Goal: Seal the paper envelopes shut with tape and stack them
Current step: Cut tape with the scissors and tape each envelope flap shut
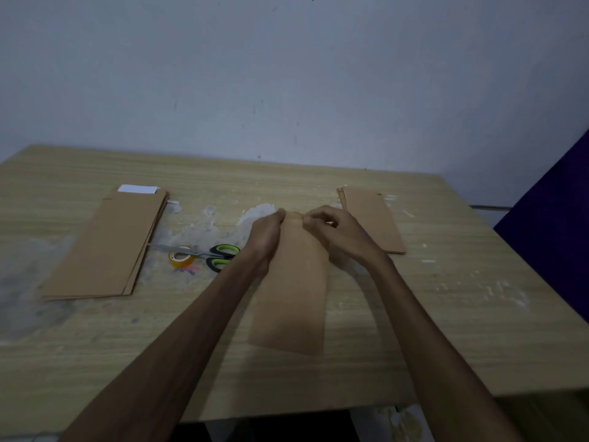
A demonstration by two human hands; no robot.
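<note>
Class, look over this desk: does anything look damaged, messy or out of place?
Yes. The table has whitish, scuffed patches around the scissors and tape roll. White paper pokes out from the left stack.

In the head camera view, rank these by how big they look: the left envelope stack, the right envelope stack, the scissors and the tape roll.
1. Left envelope stack, clearly largest.
2. Right envelope stack, though it lies farther back, so true size is unsure.
3. Scissors.
4. Tape roll, smallest.

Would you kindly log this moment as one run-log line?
step: sealing flap | left hand + right hand: pinching envelope top | tape roll, scissors: idle on table
</note>
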